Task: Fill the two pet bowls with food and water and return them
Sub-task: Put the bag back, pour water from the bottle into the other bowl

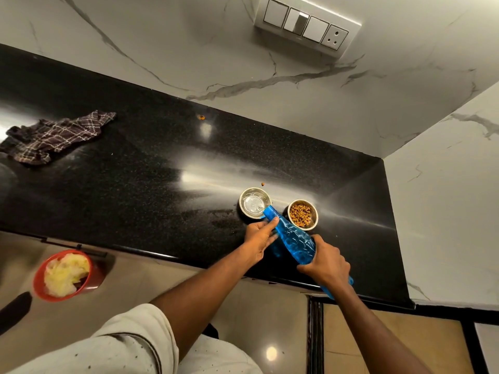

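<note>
Two steel bowls stand side by side near the counter's front edge, close to the corner. The right bowl is already heaped with kibble; the left bowl is taking water, a thin stream visibly running in from the mouth of a blue bottle. The bottle is tilted neck-down across the gap between the bowls, its mouth just over the left bowl's near rim, probably so the water lands inside rather than on the stone. The right hand grips the bottle's lower body and does the tipping. The left hand lies along the neck with fingers on it, seemingly steadying the aim. Judging by the shallow water, filling is partway; both bowls have yet to go back. Two stray kibbles lie on the counter, one just behind the left bowl, one farther back. A checked cloth lies well apart to the left, and a red bucket sits on the floor below.
</note>
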